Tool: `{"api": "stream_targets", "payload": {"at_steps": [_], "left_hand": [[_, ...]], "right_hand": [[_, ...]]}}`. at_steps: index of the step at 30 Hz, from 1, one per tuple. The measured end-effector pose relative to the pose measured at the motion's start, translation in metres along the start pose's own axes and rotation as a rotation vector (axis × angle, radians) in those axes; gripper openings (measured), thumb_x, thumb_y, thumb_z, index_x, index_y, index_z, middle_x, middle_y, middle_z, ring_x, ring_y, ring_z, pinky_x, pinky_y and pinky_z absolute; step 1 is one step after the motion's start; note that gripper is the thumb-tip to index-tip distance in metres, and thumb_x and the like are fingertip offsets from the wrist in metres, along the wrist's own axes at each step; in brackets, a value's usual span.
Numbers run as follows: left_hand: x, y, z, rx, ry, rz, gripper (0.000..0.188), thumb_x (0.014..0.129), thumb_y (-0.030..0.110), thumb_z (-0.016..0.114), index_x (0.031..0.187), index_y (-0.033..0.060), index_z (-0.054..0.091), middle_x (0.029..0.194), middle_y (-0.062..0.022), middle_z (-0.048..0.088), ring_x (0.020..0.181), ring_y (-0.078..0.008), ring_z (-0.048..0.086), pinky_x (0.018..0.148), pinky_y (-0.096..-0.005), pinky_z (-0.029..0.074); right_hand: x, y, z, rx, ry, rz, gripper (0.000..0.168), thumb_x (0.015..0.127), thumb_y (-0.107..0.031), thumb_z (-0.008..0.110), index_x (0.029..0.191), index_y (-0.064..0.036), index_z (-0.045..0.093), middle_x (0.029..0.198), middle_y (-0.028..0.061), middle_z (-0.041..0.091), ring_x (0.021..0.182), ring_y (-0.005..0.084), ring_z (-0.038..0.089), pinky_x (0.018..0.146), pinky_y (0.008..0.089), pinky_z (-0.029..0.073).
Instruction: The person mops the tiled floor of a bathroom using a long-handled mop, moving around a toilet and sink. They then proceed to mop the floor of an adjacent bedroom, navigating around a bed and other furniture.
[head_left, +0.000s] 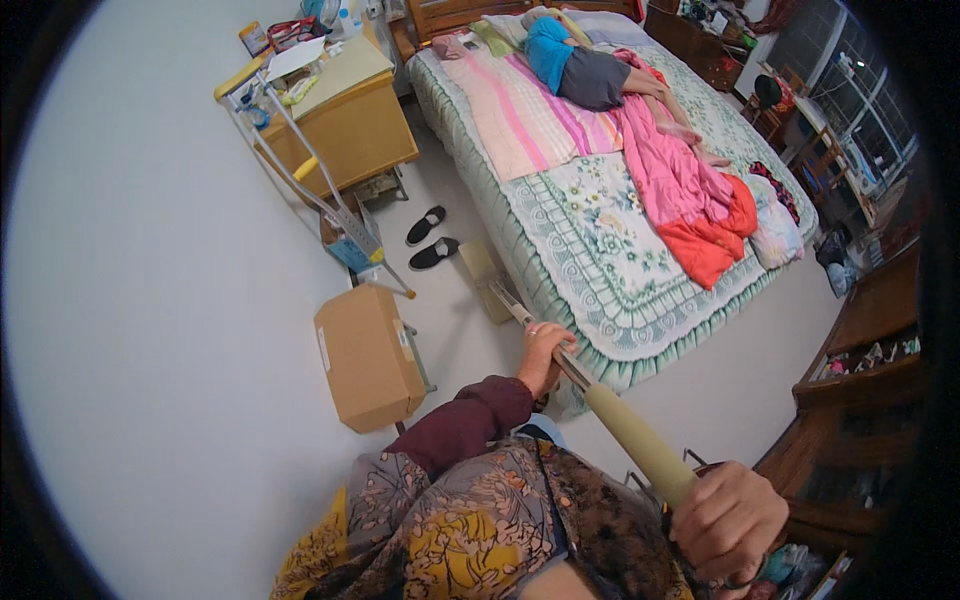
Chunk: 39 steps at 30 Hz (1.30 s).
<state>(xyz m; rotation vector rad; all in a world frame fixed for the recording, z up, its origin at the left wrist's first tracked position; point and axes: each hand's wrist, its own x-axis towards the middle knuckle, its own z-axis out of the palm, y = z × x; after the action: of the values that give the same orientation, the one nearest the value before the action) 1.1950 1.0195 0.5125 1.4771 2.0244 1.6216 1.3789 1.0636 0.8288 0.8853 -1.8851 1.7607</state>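
A long-handled tool runs diagonally before me, with a pale foam-like grip (637, 442) on its near part and a metal shaft beyond. My right hand (727, 521) is closed around the near end of the grip. My left hand (545, 352) wraps the shaft farther down, a ring on one finger. At the far end, a flat beige head (486, 281) is low at the floor beside the bed, close to a pair of black shoes (433, 253). Whether it is a mop or a broom, I cannot tell.
A person (570, 64) lies on the bed (615, 315) among pink and red bedding (690, 202). On the left, a crutch (315, 180) leans by a wooden desk (345, 120), and a cardboard box (367, 356) stands nearer. Wooden cabinets (862, 322) line the right side.
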Motion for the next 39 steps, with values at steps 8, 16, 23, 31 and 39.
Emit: {"api": "stream_targets", "payload": {"at_steps": [8, 16, 23, 31, 39], "left_hand": [[0.133, -0.075, -0.016, -0.036, 0.149, -0.204, 0.012, 0.073, 0.009, 0.063, 0.082, 0.0041, 0.057, 0.096, -0.0117, 0.051, 0.093, -0.0286, 0.045, 0.082, -0.0359, 0.037], [0.24, -0.214, -0.072, -0.128, 0.27, -0.171, 0.018, 0.066, -0.005, 0.064, 0.081, 0.0007, 0.055, 0.1, -0.011, 0.047, 0.088, -0.0225, 0.047, 0.075, -0.029, 0.041], [0.357, -0.333, -0.155, -0.191, 0.225, -0.382, 0.017, 0.072, -0.007, 0.06, 0.084, 0.0032, 0.054, 0.11, -0.0089, 0.041, 0.096, -0.0212, 0.046, 0.079, -0.0288, 0.041], [0.463, -0.467, -0.216, -0.292, 0.354, -0.45, 0.024, 0.074, 0.01, 0.06, 0.095, 0.0015, 0.053, 0.111, -0.012, 0.041, 0.096, -0.0242, 0.046, 0.078, -0.0309, 0.043], [0.482, -0.536, -0.219, 0.192, 0.238, -0.545, 0.05, 0.073, 0.015, 0.067, 0.116, 0.0025, 0.045, 0.126, -0.0173, 0.038, 0.111, -0.0282, 0.042, 0.089, -0.0316, 0.04]], "right_hand": [[0.07, 0.09, -0.116, 0.039, -0.211, 0.03, 0.017, 0.07, -0.017, 0.065, 0.068, -0.002, 0.058, 0.062, 0.0062, 0.054, 0.055, 0.0187, 0.055, 0.058, 0.0284, 0.046], [0.135, 0.203, -0.178, -0.026, -0.275, 0.164, 0.016, 0.068, -0.018, 0.065, 0.071, -0.005, 0.056, 0.068, 0.0041, 0.052, 0.064, 0.024, 0.053, 0.066, 0.0343, 0.043], [0.224, 0.332, -0.24, -0.061, -0.233, 0.185, 0.016, 0.069, -0.017, 0.066, 0.077, -0.006, 0.057, 0.075, 0.004, 0.049, 0.072, 0.0249, 0.052, 0.074, 0.0381, 0.04], [0.29, 0.477, -0.309, -0.083, 0.078, 0.214, 0.014, 0.065, -0.011, 0.064, 0.073, -0.006, 0.053, 0.078, 0.0053, 0.052, 0.076, 0.0247, 0.051, 0.082, 0.0438, 0.037], [0.268, 0.57, -0.32, -0.197, 0.241, 0.33, 0.017, 0.065, -0.008, 0.066, 0.074, -0.005, 0.052, 0.085, 0.0072, 0.054, 0.088, 0.0257, 0.053, 0.091, 0.0457, 0.034]]}}
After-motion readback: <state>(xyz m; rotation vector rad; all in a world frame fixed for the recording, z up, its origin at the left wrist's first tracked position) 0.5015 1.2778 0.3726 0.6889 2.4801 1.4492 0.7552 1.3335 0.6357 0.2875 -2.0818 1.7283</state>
